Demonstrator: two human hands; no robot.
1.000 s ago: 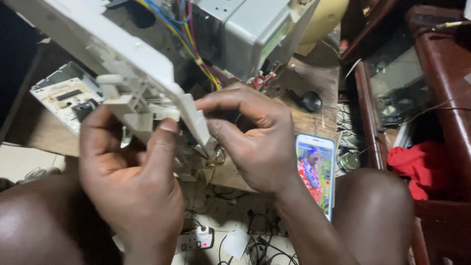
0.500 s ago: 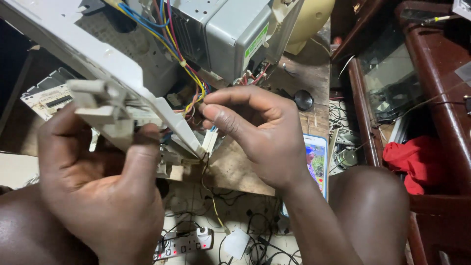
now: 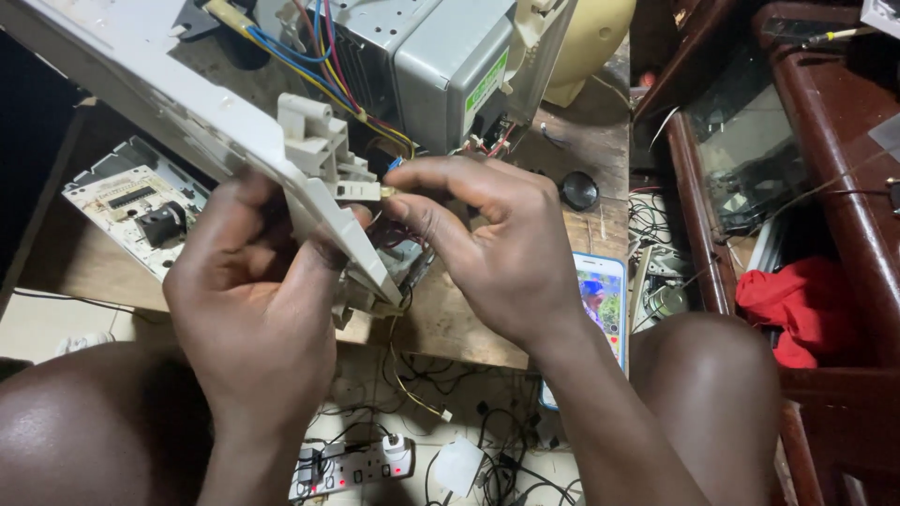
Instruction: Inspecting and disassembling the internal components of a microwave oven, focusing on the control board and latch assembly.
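My left hand [image 3: 253, 300] grips the lower edge of a white plastic panel [image 3: 141, 84] that slants across the upper left. A pale latch bracket [image 3: 319, 145] sticks up from the panel. My right hand [image 3: 487, 244] pinches a small connector [image 3: 389, 190] at a white switch on that bracket. Blue, yellow and red wires [image 3: 328, 80] run from there up to a grey metal appliance chassis [image 3: 450, 66] standing on the wooden bench [image 3: 469, 323].
A green-white circuit board [image 3: 131, 201] lies on the bench at left. A lit phone [image 3: 600, 300] rests on my right knee. A power strip [image 3: 352, 464] and tangled cables lie on the floor. Red cloth [image 3: 797, 305] and dark wooden furniture stand right.
The panel has swung so the latch bracket sits higher and nearer the middle. My right hand moved up to the switch on it. The left hand shifted right along the panel's edge.
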